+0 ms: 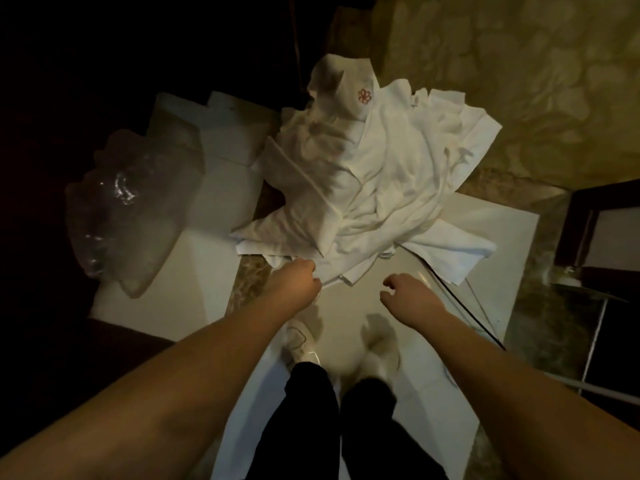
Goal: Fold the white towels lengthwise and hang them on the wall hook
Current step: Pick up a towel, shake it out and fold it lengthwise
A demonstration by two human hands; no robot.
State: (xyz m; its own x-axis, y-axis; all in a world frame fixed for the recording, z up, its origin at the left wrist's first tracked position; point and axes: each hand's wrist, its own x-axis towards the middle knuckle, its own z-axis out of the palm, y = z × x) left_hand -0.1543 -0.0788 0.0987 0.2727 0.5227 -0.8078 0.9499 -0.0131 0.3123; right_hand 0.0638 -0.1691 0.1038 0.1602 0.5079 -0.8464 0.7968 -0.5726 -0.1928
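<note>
The heap of white towels (363, 181) fills the floor at twelve o'clock, its near edge touching the left hand (298, 280) and lying just beyond the right hand (403, 289). Between the two hands a bare strip of pale floor (349, 303) lies open, running back toward the shoes (304, 341) at six o'clock. At nine o'clock a crumpled clear plastic bag (128, 216) blocks the left side, with dark space beyond it. At three o'clock a dark framed panel (595, 233) stands in the way, and a thin black cable (464, 306) crosses the floor just right of the right hand. At one o'clock the patterned wall (519, 81) closes the far side.
</note>
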